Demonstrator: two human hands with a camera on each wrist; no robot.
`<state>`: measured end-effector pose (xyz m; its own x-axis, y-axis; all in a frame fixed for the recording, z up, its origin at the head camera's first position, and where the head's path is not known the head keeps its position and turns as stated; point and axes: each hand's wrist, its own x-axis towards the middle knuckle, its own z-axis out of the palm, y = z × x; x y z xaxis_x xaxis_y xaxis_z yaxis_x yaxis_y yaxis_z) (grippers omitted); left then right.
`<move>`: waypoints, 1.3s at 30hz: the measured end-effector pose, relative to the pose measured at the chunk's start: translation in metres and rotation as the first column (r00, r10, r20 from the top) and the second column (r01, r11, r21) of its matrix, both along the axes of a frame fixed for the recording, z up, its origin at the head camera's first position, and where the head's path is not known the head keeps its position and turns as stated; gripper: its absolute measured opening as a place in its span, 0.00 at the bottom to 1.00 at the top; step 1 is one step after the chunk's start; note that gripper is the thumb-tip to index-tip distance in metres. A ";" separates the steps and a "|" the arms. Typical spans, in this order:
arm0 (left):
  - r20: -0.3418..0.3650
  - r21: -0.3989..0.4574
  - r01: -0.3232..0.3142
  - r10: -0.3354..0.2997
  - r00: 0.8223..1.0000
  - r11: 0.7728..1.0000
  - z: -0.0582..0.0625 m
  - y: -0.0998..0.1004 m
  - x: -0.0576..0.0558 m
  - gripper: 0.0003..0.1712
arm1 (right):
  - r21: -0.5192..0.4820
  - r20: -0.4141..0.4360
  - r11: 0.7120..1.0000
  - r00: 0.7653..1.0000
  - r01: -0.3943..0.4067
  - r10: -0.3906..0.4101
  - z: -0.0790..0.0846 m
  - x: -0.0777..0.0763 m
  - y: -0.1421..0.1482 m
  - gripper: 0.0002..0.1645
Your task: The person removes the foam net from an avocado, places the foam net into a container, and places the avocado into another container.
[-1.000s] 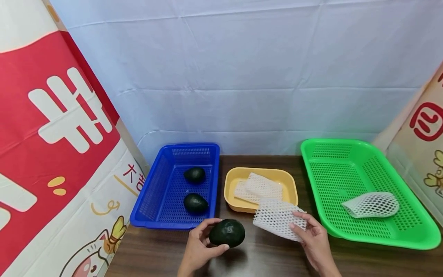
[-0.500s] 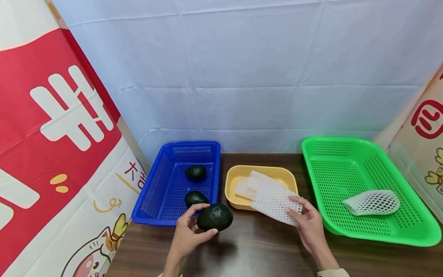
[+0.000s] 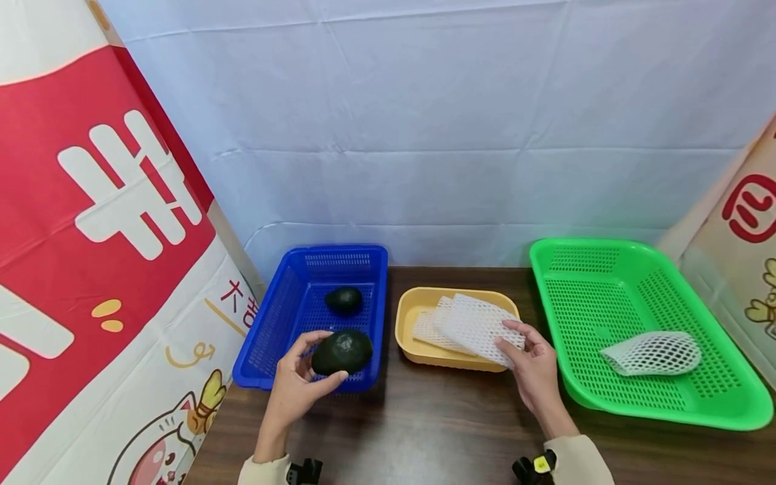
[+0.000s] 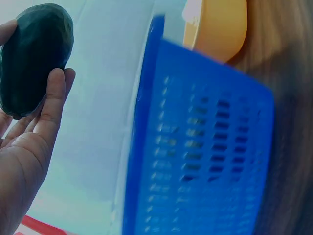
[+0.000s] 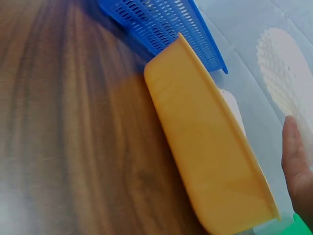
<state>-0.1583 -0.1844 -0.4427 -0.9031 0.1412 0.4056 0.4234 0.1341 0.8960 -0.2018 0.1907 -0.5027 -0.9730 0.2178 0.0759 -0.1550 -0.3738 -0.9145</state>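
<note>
My left hand [image 3: 297, 384] grips a dark green avocado [image 3: 342, 352] between thumb and fingers, over the front of the blue basket [image 3: 253, 364]. The left wrist view has this avocado [image 4: 36, 58] above the basket's rim. Another avocado [image 3: 343, 300] lies farther back in the basket. With thumb and fingers my right hand [image 3: 533, 370] pinches the right end of a white foam net sleeve [image 3: 481, 327]. That sleeve overlaps the yellow tub [image 3: 412, 306] in the head view, where other flat foam sleeves [image 3: 432, 330] lie.
A large green basket [image 3: 545, 269] stands on the right, holding a bulging white foam net [image 3: 657, 355]. The brown wooden table [image 3: 418, 417] runs in front of the containers. Behind them hangs a pale cloth [image 3: 424, 135], and printed panels flank both sides.
The left hand has carried its avocado leftward and away from me, over the blue basket. My right hand has brought the foam sleeve back over the yellow tub.
</note>
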 end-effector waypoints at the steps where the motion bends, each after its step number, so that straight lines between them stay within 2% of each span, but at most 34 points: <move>1: -0.003 -0.018 -0.013 0.012 1.000 1.000 0.002 -0.003 -0.001 0.35 | 0.008 0.008 1.000 1.000 0.002 -0.002 0.001 -0.003 -0.001 0.22; 4: -0.005 -0.070 -0.042 0.042 0.999 0.997 0.009 -0.008 -0.003 0.36 | 0.031 0.036 1.000 0.999 0.000 -0.001 0.003 -0.012 -0.004 0.23; 10: -0.029 -0.165 -0.084 0.080 0.996 0.983 0.039 -0.009 0.000 0.33 | 0.054 0.090 0.998 0.995 -0.042 0.037 0.004 -0.026 -0.009 0.23; 12: -0.035 -0.182 -0.095 0.090 0.995 0.979 0.045 -0.009 -0.001 0.33 | 0.060 0.105 0.997 0.993 -0.056 0.049 0.004 -0.029 -0.010 0.24; 19: -0.038 -0.200 -0.114 0.109 0.993 0.973 0.051 -0.014 -0.010 0.32 | 0.102 0.149 0.990 0.986 -0.095 0.079 0.002 -0.039 -0.011 0.27; 26: -0.020 -0.209 -0.129 0.128 0.992 0.969 0.055 -0.019 -0.021 0.32 | 0.229 0.198 0.965 0.976 -0.131 0.085 -0.004 -0.049 -0.013 0.29; 31: -0.033 -0.226 -0.146 0.142 0.989 0.963 0.060 -0.023 -0.031 0.33 | 0.259 0.231 0.950 0.966 -0.176 0.116 -0.008 -0.055 -0.014 0.30; 35: -0.021 -0.221 -0.153 0.152 0.988 0.963 0.062 -0.028 -0.040 0.34 | 0.308 0.223 0.929 0.965 -0.205 0.139 -0.009 -0.059 -0.013 0.31; 39: 0.001 -0.226 -0.129 0.133 0.991 0.965 0.064 -0.034 -0.053 0.35 | 0.397 0.245 0.886 0.958 -0.239 0.149 -0.009 -0.064 -0.013 0.31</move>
